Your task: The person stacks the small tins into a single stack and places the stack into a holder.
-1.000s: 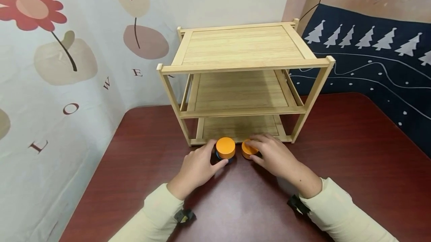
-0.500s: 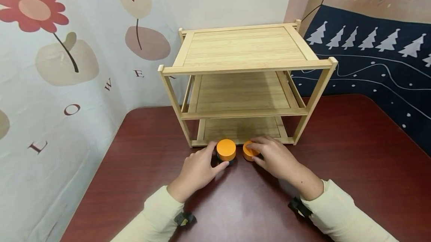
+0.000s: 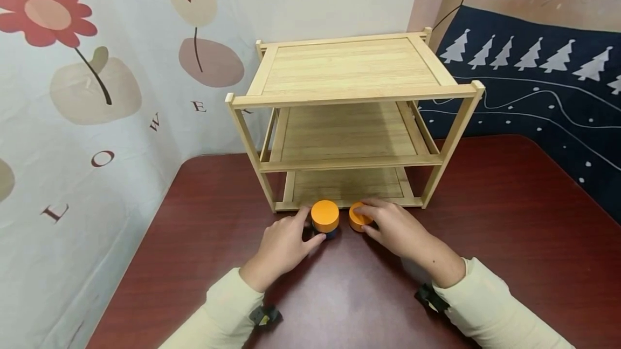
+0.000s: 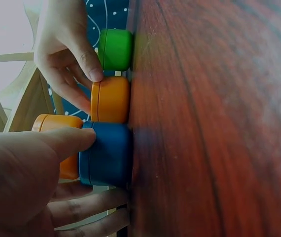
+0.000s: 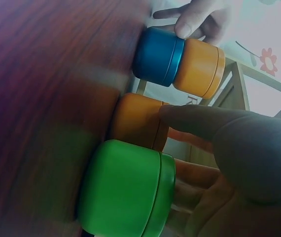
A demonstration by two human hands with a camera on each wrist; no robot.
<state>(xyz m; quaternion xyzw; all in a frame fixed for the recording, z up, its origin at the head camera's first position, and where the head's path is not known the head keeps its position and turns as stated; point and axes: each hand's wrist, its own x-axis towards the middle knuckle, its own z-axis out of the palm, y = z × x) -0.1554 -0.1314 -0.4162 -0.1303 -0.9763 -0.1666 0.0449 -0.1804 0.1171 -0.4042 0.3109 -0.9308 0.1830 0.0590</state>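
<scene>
While the left grip point(image 3: 281, 245) pinches a round blue jar point(image 4: 110, 157), the right grip point(image 3: 395, 227) pinches a round orange jar point(image 4: 114, 101) just rightward.

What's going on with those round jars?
A person's left hand holds a round blue lidded jar with a round orange lidded jar on top. Their right hand pinches another round orange jar on the dark red table. A round green lidded jar stands beside that one. A pale wooden shelf stands behind.
</scene>
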